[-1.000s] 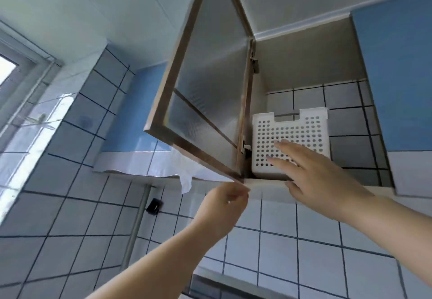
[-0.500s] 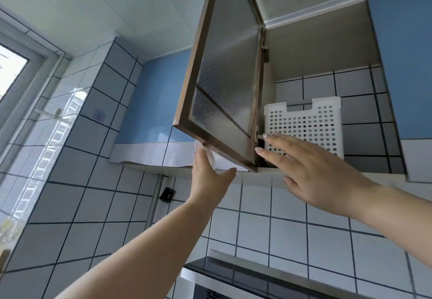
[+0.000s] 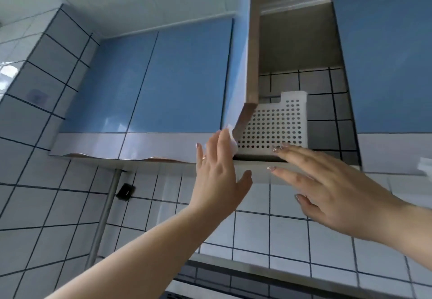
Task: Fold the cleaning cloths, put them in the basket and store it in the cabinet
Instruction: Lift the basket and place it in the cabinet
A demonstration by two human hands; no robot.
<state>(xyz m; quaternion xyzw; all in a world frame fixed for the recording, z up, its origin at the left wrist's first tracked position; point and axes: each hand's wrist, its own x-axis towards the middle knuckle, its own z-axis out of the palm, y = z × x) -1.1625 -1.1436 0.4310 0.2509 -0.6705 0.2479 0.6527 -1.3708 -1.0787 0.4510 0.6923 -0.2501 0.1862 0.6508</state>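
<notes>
White perforated basket [image 3: 273,128] is seen on the bottom shelf of the open wall cabinet [image 3: 297,41], partly hidden by the nearly closed blue door [image 3: 238,64]. Left hand [image 3: 217,177] is pressed flat on the door's lower corner, grip apart. Right hand [image 3: 334,188] is held below the basket, fingers straight, nothing held.

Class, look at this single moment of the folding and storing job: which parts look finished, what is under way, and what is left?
Done: the white perforated basket already sits on the shelf of the open cabinet; its contents are hidden. Under way: the left hand, fingers straight, presses the lower edge of the partly closed blue door. The right hand hovers open before the basket. Left: shutting the door fully.
</notes>
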